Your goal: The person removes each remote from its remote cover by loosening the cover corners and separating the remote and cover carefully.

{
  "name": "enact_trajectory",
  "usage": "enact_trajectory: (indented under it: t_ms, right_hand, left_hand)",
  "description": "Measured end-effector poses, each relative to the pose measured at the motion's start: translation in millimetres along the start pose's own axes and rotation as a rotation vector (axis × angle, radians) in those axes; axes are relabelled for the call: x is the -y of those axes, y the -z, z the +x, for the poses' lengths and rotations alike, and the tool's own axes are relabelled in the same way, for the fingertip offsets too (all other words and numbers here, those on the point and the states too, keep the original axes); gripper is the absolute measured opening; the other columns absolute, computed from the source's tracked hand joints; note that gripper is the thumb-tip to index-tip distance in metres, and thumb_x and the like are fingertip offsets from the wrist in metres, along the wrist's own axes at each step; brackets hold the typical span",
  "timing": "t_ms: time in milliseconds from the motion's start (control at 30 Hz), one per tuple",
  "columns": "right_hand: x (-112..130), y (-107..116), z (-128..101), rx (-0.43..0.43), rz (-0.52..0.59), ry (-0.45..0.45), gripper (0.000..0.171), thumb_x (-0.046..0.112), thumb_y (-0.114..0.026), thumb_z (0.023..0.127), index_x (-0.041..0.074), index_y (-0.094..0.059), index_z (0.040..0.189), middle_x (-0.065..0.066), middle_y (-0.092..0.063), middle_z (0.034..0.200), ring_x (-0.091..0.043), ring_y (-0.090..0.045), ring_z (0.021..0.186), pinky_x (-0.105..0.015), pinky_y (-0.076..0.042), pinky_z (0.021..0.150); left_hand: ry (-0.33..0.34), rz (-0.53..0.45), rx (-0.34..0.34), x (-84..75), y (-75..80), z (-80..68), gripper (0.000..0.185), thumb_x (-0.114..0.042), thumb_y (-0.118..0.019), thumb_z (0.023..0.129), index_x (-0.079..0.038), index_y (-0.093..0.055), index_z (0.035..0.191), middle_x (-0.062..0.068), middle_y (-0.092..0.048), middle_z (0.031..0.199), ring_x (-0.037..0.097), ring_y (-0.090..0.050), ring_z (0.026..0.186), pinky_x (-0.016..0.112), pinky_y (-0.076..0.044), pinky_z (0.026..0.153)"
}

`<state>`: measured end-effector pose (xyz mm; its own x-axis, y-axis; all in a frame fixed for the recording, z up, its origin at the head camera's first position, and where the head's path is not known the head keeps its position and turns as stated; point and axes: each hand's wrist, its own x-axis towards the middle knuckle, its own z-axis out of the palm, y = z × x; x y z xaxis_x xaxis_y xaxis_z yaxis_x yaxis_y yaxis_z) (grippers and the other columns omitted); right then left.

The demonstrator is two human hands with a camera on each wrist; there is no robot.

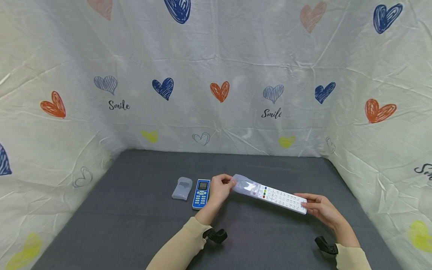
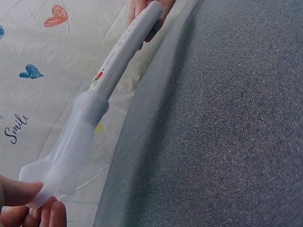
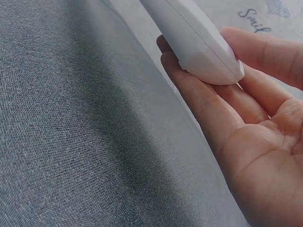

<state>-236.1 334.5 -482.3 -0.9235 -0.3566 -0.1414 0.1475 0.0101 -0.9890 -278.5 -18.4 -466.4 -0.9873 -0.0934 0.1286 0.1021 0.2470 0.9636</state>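
Observation:
A long white remote control (image 1: pixel 283 198) with rows of buttons is held above the grey table, tilted down to the right. A translucent silicone sleeve (image 1: pixel 245 185) covers its left end, while the buttoned right part is bare. My left hand (image 1: pixel 221 188) pinches the loose end of the sleeve (image 2: pixel 61 156) between thumb and fingers. At the opposite end my right hand (image 1: pixel 320 208) grips the remote (image 3: pixel 203 47), thumb on top and fingers beneath. Just left of my left hand lies a blue and white remote (image 1: pixel 201 194) with a small screen.
Beside the blue remote, a small translucent cover (image 1: pixel 182 188) lies on the grey tabletop (image 1: pixel 141 225). White cloth (image 1: pixel 189 123) printed with hearts and the word Smile hangs behind the table and on both sides. Black camera bands (image 1: pixel 216 235) circle both wrists.

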Motion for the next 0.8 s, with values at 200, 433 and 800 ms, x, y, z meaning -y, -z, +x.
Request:
enact_trajectory:
  t_ms: [200,433,800]
  right_hand:
    - [-2.3,2.3,-0.5,0.003,0.006,-0.001,0.049,0.004,-0.058,0.091,-0.01,-0.043,0.135,0.006,-0.066,0.112,-0.008,-0.064,0.099,-0.025,-0.054,0.083]
    - [-3.6,2.1,-0.1,0.017,0.016,0.005,0.047,0.003,-0.057,0.092,-0.01,-0.043,0.135,0.005,-0.066,0.113,-0.009,-0.063,0.1,-0.026,-0.054,0.083]
    - [-4.0,4.4,-1.1,0.028,0.035,0.012,0.037,0.001,-0.055,0.092,0.001,-0.056,0.129,0.005,-0.067,0.112,-0.008,-0.064,0.099,-0.026,-0.054,0.082]
  left_hand:
    - [0.009,-0.008,-0.009,1.8,0.0,0.8,0.009,-0.007,-0.069,0.085,0.0,-0.07,0.092,0.012,-0.062,0.083,0.017,-0.058,0.066,0.025,-0.053,0.059]
    - [0.015,-0.026,-0.017,2.7,1.8,0.9,0.01,-0.007,-0.068,0.085,0.0,-0.07,0.092,0.013,-0.063,0.083,0.014,-0.057,0.065,0.024,-0.053,0.059]
    - [0.018,-0.034,-0.023,2.8,1.8,2.1,0.009,-0.006,-0.069,0.084,0.0,-0.071,0.09,0.013,-0.063,0.082,0.014,-0.057,0.064,0.026,-0.053,0.059]
